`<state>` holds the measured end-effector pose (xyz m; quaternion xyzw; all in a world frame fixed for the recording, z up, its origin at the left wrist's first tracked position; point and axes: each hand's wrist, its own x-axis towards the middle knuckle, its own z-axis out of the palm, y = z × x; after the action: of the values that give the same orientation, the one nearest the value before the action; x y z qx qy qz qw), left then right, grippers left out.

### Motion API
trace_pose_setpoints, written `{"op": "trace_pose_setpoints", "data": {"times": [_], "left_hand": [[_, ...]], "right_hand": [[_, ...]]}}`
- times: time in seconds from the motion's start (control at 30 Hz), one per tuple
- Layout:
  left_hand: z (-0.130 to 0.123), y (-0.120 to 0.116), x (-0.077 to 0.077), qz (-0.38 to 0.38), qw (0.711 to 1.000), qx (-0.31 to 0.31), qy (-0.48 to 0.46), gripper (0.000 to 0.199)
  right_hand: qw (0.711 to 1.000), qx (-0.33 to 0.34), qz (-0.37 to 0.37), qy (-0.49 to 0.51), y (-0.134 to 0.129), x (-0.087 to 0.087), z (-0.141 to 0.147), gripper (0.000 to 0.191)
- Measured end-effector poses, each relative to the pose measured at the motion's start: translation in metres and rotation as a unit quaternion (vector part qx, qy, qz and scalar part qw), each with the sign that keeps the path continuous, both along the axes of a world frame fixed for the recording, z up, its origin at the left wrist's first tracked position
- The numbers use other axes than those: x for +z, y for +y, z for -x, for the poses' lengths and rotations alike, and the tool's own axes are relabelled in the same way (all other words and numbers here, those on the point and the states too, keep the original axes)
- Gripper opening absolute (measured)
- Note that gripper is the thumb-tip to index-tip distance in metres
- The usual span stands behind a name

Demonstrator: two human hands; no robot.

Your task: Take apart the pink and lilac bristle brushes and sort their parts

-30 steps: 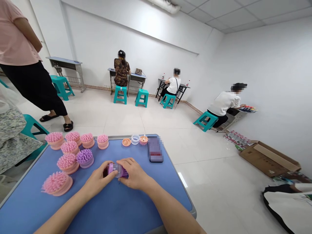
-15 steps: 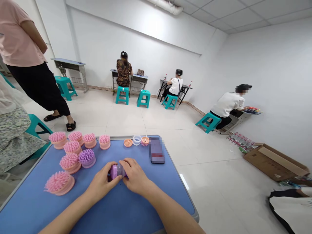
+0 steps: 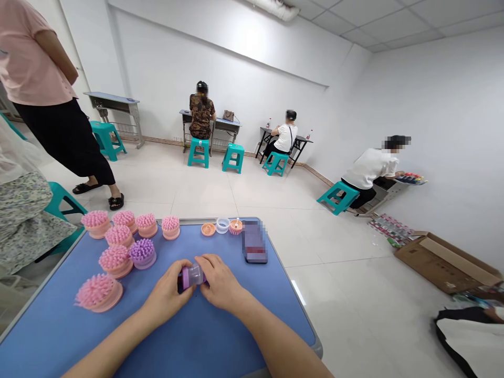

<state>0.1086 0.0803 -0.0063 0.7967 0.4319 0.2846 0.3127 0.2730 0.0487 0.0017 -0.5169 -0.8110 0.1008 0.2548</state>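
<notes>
Both of my hands hold a purple scalp brush [image 3: 193,274] with a clear middle, lying sideways above the blue desk [image 3: 189,331]. My left hand [image 3: 170,286] grips its left end, thumb below and fingers over the top. Around the right end are the curled fingers of my right hand [image 3: 218,280], hiding that end. Left of my hands stands a finished-looking purple bristle brush [image 3: 142,254] among several pink ones, such as the nearest pink brush [image 3: 99,293]. Beyond the hands lie an orange disc part [image 3: 208,229], a clear ring [image 3: 222,226] and an upturned pink-bristled part [image 3: 235,226].
A phone [image 3: 255,242] lies at the desk's far right corner. On the floor to the right is an open cardboard box [image 3: 444,260]. A person in a pink top [image 3: 37,58] stands at the left; others sit on green stools [image 3: 338,198] along the walls.
The brush has turned slightly between my hands, and more of its clear middle shows. My hands stay in nearly the same place; the whole view has shifted slightly.
</notes>
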Motion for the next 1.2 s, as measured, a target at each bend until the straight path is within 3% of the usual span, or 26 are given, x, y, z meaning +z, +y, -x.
{"op": "trace_pose_setpoints", "data": {"times": [0.2,0.37,0.57,0.77,1.2], "left_hand": [[0.003,0.001,0.004,-0.002,0.999,0.030,0.011,0.030],[0.003,0.003,0.010,0.018,0.998,0.057,0.017,0.032],[0.004,0.002,0.012,0.034,0.998,0.058,0.012,0.033],[0.004,0.001,0.010,0.056,0.998,0.043,0.004,0.034],[0.003,0.001,0.009,0.041,0.999,0.035,0.005,0.035]], "right_hand": [[0.999,-0.045,0.005,0.010,0.004,0.005,-0.009,0.051],[0.985,-0.155,-0.036,0.059,0.012,0.013,-0.024,0.033],[0.958,-0.261,-0.045,0.110,0.021,0.010,-0.051,0.036],[0.950,-0.293,-0.048,0.091,0.029,0.002,-0.068,0.044],[0.946,-0.324,-0.009,0.020,0.038,-0.008,-0.074,0.043]]}}
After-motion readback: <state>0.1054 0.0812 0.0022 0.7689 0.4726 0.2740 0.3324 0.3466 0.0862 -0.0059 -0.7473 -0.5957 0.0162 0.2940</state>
